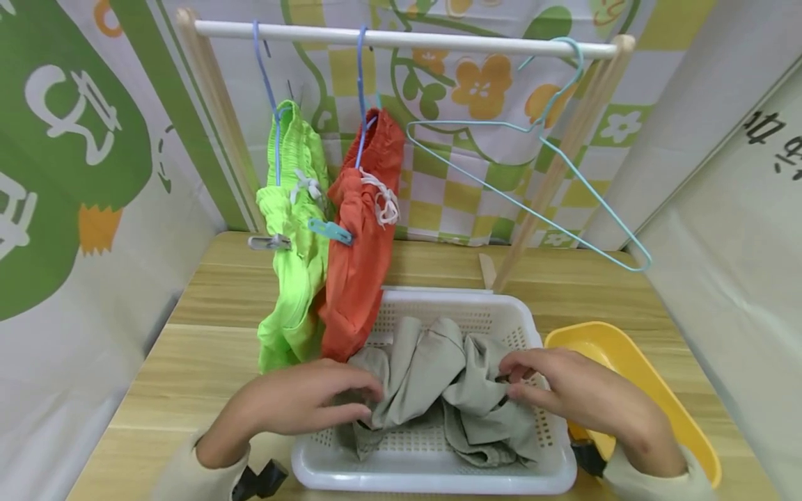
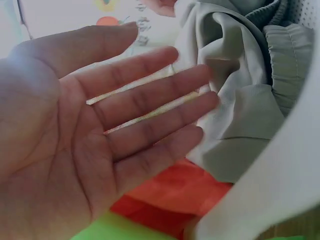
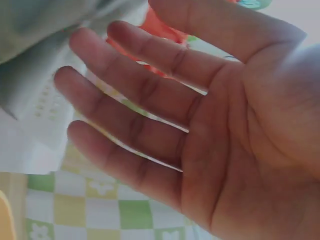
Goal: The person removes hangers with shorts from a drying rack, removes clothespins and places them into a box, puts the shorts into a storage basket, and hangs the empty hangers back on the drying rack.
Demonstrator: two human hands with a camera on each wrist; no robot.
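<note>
A crumpled grey-green garment point(image 1: 432, 372) lies in a white plastic basket point(image 1: 432, 481); the left wrist view shows its gathered elastic waistband point(image 2: 290, 65). My left hand point(image 1: 307, 396) is over the basket's left side, fingertips right at the cloth. In the left wrist view its fingers point(image 2: 150, 95) are extended, with nothing in the palm. On the other side, my right hand point(image 1: 576, 390) reaches in over the basket's right rim, its fingertips overlapping the garment. The right wrist view shows a bare palm and loosely spread fingers point(image 3: 120, 95).
Bright green shorts point(image 1: 291, 243) and orange-red shorts point(image 1: 360, 257) hang from blue hangers on a white rail point(image 1: 407, 38), with clips on them. A light teal hanger point(image 1: 482, 188) hangs bare at the right. Beside the basket stands a yellow tray point(image 1: 651, 376).
</note>
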